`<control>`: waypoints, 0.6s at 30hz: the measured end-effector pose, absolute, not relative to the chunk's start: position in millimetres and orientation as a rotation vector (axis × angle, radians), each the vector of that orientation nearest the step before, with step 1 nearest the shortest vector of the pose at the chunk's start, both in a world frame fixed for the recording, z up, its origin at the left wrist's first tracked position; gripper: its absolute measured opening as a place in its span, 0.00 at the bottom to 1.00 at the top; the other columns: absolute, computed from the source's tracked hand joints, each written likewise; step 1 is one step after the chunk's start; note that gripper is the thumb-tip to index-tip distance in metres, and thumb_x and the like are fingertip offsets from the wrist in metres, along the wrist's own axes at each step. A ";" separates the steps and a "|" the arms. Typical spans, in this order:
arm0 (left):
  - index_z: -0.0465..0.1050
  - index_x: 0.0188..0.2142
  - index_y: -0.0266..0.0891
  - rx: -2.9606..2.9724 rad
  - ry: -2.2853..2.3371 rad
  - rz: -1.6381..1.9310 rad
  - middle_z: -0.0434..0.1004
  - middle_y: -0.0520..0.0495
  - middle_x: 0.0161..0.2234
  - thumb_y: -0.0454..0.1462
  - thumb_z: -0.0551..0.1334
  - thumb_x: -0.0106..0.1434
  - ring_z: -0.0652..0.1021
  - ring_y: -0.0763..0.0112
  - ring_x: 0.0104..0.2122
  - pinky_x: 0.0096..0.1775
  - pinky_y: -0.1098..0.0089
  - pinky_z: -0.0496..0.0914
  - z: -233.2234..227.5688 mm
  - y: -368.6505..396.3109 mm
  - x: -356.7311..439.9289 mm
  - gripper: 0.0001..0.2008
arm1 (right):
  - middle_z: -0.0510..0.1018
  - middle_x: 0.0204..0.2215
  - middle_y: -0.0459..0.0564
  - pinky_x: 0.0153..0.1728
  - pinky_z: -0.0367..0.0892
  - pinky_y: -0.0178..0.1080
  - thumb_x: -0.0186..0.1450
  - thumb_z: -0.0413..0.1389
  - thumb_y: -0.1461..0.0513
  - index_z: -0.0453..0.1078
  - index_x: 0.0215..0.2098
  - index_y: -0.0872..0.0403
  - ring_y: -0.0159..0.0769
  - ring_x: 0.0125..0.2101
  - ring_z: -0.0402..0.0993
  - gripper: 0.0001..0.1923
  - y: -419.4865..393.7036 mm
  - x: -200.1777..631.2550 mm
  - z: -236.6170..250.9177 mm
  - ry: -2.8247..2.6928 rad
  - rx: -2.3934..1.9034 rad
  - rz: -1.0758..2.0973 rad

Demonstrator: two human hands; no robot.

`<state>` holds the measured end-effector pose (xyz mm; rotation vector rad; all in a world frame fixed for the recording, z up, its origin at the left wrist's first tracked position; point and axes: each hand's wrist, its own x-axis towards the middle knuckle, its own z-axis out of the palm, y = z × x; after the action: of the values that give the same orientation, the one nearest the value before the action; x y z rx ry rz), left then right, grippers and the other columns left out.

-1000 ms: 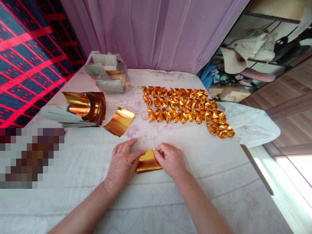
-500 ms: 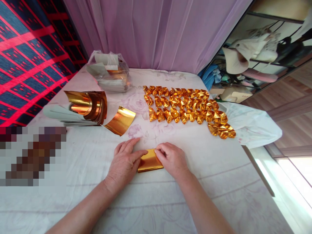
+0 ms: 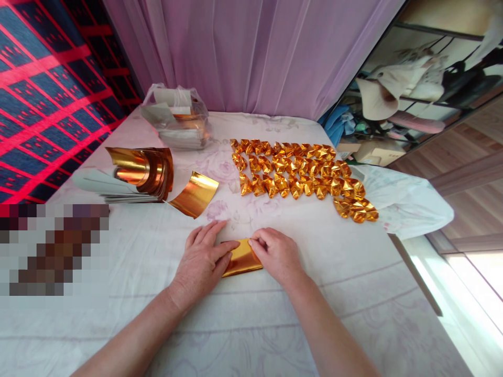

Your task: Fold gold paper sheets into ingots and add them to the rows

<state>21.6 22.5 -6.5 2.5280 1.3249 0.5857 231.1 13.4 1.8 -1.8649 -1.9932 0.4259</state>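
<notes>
A folded sheet of gold foil paper [image 3: 242,259] lies on the cloth-covered table in front of me. My left hand [image 3: 202,254] rests flat with its fingers stretched out, the thumb and index finger pressing on the paper's left part. With the thumb and bent fingers of my right hand [image 3: 277,254] I pinch the far right corner of the paper. Just beyond my left hand is a single loose gold sheet [image 3: 195,195], slightly curled. Rows of several folded gold foil pieces [image 3: 296,167] sit farther off to the right.
A curled stack of gold sheets [image 3: 151,173] stands at the left, with a clear plastic bag [image 3: 176,118] of more sheets behind it. A white plastic bag [image 3: 412,201] hangs by the table's right edge. Shelves with hats [image 3: 379,97] are beyond. A purple curtain [image 3: 243,57] closes off the back.
My left thumb and index finger have shifted slightly on the folded paper. My right hand keeps its pinch at the corner with hardly any movement.
</notes>
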 end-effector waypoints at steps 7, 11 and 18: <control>0.77 0.52 0.54 2.554 1.315 0.540 0.63 0.42 0.64 0.35 0.59 0.66 0.65 0.47 0.62 0.58 0.43 0.60 -6.6 22.1 21.8 0.18 | 0.75 0.24 0.40 0.30 0.57 0.34 0.63 0.58 0.63 0.72 0.29 0.49 0.30 0.26 0.69 0.05 13.9 231.1 0.9 -1.977 -1.858 0.417; 0.77 0.52 0.54 2.541 1.320 0.522 0.63 0.42 0.64 0.36 0.59 0.65 0.65 0.47 0.62 0.58 0.42 0.60 -5.5 21.9 22.3 0.17 | 0.75 0.25 0.40 0.30 0.57 0.33 0.63 0.58 0.63 0.72 0.29 0.49 0.30 0.27 0.70 0.05 14.0 231.9 2.7 -1.985 -1.842 0.445; 0.77 0.51 0.54 2.518 1.331 0.536 0.62 0.44 0.65 0.38 0.62 0.64 0.65 0.47 0.62 0.60 0.43 0.59 -7.3 21.3 22.2 0.16 | 0.75 0.25 0.40 0.31 0.59 0.33 0.61 0.59 0.63 0.73 0.32 0.49 0.30 0.27 0.70 0.02 13.8 233.4 5.4 -1.984 -1.829 0.507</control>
<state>22.2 21.3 -7.3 2.5177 1.3306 0.5357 233.4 13.8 5.4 -1.8293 -1.9842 0.5066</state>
